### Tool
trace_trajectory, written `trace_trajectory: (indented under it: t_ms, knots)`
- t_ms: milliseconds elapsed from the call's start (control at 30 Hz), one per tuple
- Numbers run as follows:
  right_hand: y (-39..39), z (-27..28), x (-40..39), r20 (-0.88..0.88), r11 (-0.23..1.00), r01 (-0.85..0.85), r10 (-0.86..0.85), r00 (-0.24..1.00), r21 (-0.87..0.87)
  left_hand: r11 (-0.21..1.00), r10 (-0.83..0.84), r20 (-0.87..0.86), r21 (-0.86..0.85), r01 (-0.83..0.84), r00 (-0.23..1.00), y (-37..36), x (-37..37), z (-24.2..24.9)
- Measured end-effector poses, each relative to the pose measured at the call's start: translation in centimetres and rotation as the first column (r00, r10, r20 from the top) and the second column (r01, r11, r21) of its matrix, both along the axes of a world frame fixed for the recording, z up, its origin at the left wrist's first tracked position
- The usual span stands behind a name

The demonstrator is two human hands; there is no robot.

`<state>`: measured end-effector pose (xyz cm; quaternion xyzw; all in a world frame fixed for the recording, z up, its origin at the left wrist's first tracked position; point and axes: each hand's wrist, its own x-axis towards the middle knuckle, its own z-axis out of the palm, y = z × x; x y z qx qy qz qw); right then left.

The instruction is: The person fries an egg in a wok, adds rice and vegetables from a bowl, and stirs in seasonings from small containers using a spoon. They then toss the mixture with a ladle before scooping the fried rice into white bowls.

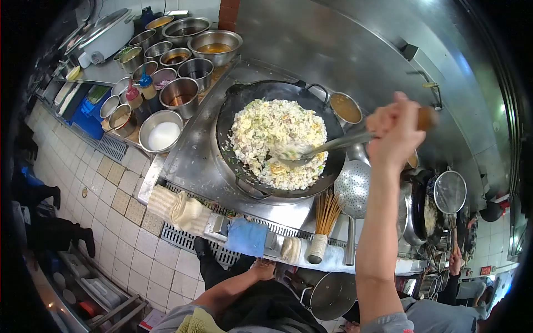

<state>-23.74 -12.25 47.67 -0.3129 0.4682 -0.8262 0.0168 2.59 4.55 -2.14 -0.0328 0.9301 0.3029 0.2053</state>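
Note:
A big black wok [225, 119] holds a heap of fried rice [280, 125] with egg and green bits. My right hand [395, 130], raised over the wok's right side, grips the wooden-ended handle of a metal ladle [347, 141]. The ladle's bowl is down in the rice near the middle of the heap and is slightly blurred. My left hand [264, 270] is low at the counter's front edge, below a blue cloth [246, 237]; its fingers are mostly hidden, and I cannot make out what it holds, if anything.
Metal bowls of ingredients and a bowl of white grains [164, 133] stand left. A perforated skimmer [353, 186] and bamboo brush [326, 216] lie at the front right. A sauce bowl [345, 107] sits behind. Another person's hand [455, 262] is at the far right.

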Motion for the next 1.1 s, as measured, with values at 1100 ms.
trace_trajectory:
  t_ms: [1100]
  knots:
    - [8.5,1.3,-3.5,0.475,0.983,0.171,-0.18,0.862,0.062,0.95,0.256,-0.806,0.108,-0.292,0.533,-21.1,3.5,35.2]
